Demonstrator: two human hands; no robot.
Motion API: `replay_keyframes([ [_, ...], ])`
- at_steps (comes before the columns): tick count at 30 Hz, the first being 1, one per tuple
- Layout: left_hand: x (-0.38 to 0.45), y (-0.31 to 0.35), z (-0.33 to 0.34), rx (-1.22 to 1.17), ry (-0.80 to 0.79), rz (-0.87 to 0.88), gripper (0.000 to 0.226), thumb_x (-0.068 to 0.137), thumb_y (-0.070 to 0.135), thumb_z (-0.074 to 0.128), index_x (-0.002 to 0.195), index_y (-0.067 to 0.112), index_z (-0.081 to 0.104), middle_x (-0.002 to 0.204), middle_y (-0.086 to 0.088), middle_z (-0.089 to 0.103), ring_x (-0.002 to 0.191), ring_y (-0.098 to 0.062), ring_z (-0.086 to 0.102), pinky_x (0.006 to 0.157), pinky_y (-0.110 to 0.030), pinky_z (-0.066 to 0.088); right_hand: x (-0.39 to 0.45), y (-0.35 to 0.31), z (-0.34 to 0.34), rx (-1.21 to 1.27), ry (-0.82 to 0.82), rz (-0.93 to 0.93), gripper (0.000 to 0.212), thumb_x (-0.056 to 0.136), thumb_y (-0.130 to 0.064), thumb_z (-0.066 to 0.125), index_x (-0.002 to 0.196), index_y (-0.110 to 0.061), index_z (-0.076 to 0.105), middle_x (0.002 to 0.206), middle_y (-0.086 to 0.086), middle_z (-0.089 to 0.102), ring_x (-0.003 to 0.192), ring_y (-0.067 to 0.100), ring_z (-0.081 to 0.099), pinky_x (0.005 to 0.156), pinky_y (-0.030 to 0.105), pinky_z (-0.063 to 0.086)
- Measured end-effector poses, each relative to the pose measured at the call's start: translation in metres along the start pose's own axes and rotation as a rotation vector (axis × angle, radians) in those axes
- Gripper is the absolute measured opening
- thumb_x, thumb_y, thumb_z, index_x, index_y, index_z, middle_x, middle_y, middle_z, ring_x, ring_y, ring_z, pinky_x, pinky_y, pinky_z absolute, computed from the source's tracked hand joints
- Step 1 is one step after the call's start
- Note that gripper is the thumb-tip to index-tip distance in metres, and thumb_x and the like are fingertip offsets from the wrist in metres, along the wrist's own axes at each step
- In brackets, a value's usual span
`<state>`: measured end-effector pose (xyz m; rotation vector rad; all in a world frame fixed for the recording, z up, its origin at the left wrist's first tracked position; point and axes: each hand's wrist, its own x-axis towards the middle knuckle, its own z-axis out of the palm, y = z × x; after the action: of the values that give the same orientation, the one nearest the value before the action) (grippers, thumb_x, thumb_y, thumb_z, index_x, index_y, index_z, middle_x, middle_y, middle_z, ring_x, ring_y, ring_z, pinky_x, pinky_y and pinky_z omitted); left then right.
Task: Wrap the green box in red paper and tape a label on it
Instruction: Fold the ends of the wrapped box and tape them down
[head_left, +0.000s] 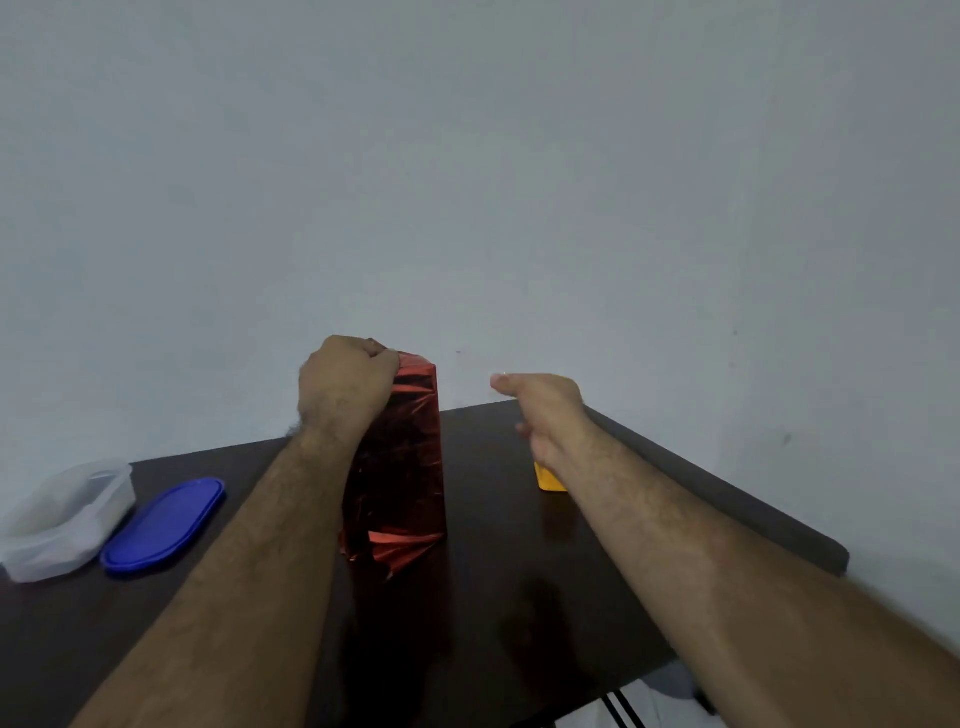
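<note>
At frame centre, the left hand (347, 387) grips the top of the green box, upright on the tabletop (519, 597) and fully covered in red paper (400, 467). Right of centre, the right hand (545, 415) reaches over a yellow object (548, 479), its fingers hidden. Step: securing the top fold; next likely calls for tape.
</note>
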<state>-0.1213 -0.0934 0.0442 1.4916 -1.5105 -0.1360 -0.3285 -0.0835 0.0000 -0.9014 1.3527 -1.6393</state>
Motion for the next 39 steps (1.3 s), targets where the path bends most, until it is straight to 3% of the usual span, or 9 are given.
replay_keyframes([
  [4,0.000,-0.005,0.004,-0.004,-0.040,-0.009,0.033,0.098,0.038,0.057,0.087,0.018,0.081,0.076,0.002,0.071,0.082,-0.023,0.068,0.074,-0.031,0.051,0.004,-0.060,0.023,-0.168,-0.266,-0.027,0.042,0.078,-0.024,0.090,0.115,-0.016,0.073,0.130,-0.008,0.066,0.118,0.014,0.060,0.095,0.039,0.049],
  [8,0.006,-0.008,0.000,-0.035,-0.054,-0.026,0.038,0.099,0.042,0.055,0.074,0.019,0.073,0.077,0.001,0.070,0.085,-0.025,0.067,0.074,-0.033,0.052,0.005,-0.098,0.057,-0.433,-0.422,0.044,0.036,0.080,-0.029,0.088,0.114,-0.022,0.075,0.117,-0.015,0.074,0.114,0.015,0.059,0.102,0.043,0.044],
  [13,0.011,-0.014,0.000,-0.078,-0.096,-0.040,0.037,0.096,0.040,0.057,0.067,0.020,0.070,0.078,0.000,0.072,0.085,-0.025,0.068,0.078,-0.035,0.057,0.017,-0.107,0.085,-0.655,-0.439,0.135,0.026,0.078,-0.035,0.088,0.102,-0.027,0.082,0.115,-0.017,0.074,0.111,0.015,0.062,0.092,0.044,0.039],
  [18,0.016,-0.020,0.001,-0.089,-0.123,-0.040,0.034,0.091,0.047,0.053,0.072,0.028,0.074,0.081,0.002,0.073,0.095,-0.026,0.066,0.085,-0.043,0.061,0.020,-0.104,0.092,-0.775,-0.446,0.203,0.036,0.072,-0.032,0.091,0.107,-0.026,0.082,0.113,-0.015,0.076,0.107,0.016,0.066,0.083,0.046,0.039],
  [24,0.017,-0.024,0.006,-0.070,-0.119,-0.023,0.040,0.092,0.050,0.049,0.088,0.025,0.080,0.087,0.003,0.073,0.104,-0.028,0.063,0.089,-0.048,0.060,0.022,-0.114,0.094,-0.833,-0.413,0.188,0.036,0.070,-0.029,0.091,0.105,-0.024,0.082,0.113,-0.011,0.075,0.107,0.018,0.067,0.094,0.047,0.040],
  [28,0.019,-0.025,0.009,-0.070,-0.111,-0.015,0.043,0.090,0.053,0.047,0.089,0.025,0.080,0.088,0.005,0.073,0.102,-0.027,0.064,0.089,-0.048,0.061,0.022,-0.122,0.097,-0.868,-0.410,0.180,0.036,0.070,-0.028,0.092,0.104,-0.024,0.083,0.112,-0.010,0.076,0.106,0.019,0.069,0.097,0.048,0.041],
  [35,0.020,-0.028,0.008,-0.062,-0.102,0.008,0.038,0.092,0.049,0.050,0.074,0.025,0.074,0.078,0.001,0.070,0.102,-0.032,0.064,0.082,-0.044,0.060,0.018,-0.112,0.104,-0.896,-0.424,0.221,0.028,0.076,-0.028,0.090,0.100,-0.024,0.076,0.107,-0.013,0.073,0.107,0.016,0.068,0.091,0.046,0.039],
  [39,0.020,-0.029,0.008,-0.063,-0.111,0.016,0.037,0.095,0.046,0.051,0.083,0.023,0.077,0.081,0.001,0.071,0.106,-0.033,0.063,0.083,-0.045,0.059,0.018,-0.107,0.106,-0.917,-0.425,0.228,0.042,0.071,-0.031,0.094,0.109,-0.026,0.077,0.114,-0.014,0.073,0.108,0.014,0.067,0.090,0.046,0.038],
])
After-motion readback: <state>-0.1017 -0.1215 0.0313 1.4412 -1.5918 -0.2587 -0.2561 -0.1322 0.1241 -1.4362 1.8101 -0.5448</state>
